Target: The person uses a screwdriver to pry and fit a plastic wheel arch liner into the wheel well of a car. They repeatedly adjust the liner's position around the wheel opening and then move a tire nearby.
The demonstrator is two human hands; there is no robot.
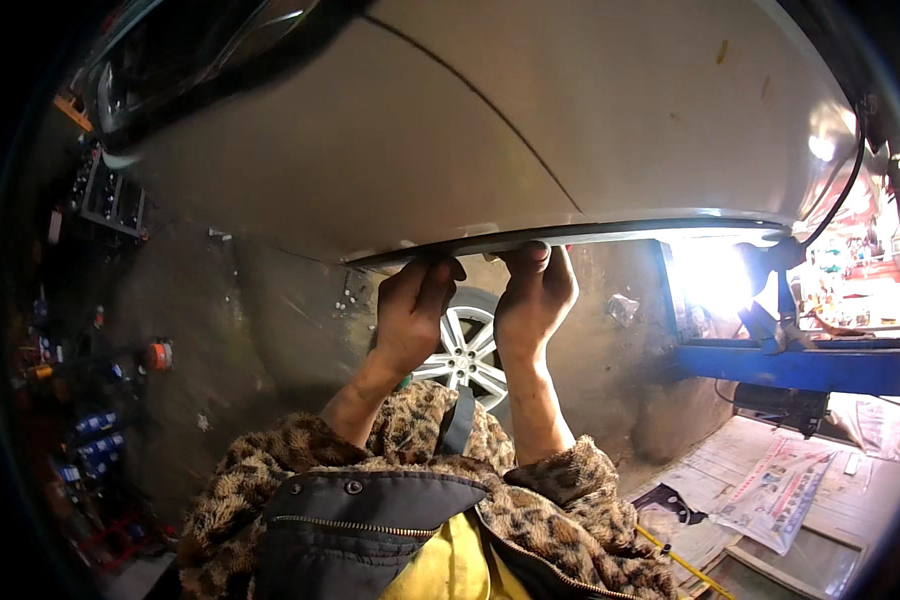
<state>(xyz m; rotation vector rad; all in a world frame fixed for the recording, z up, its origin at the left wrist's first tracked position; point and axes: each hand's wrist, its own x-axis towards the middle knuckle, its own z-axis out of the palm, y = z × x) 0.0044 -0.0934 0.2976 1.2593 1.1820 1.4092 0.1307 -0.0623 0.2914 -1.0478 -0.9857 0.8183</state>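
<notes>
A light-coloured car body panel (450,130) fills the upper part of the head view, crossed by a curved dark seam. Along its lower edge runs a long dark strip (630,232). My left hand (410,310) is closed at this strip, its fingers curled up against the underside. Just to the right, my right hand (535,300) also grips the strip, the thumb pressed on it and the other fingers partly hidden. A small red spot shows beside the right fingers, too small to name. Below and between my wrists lies a silver alloy wheel with its tyre (465,350).
A blue metal beam (800,368) stands at the right, beside a glaring work light (710,275). A black cable (848,200) hangs by the panel's right end. Printed sheeting (778,490) lies at lower right. An orange-red roll (159,355) and blue items (98,440) are at left.
</notes>
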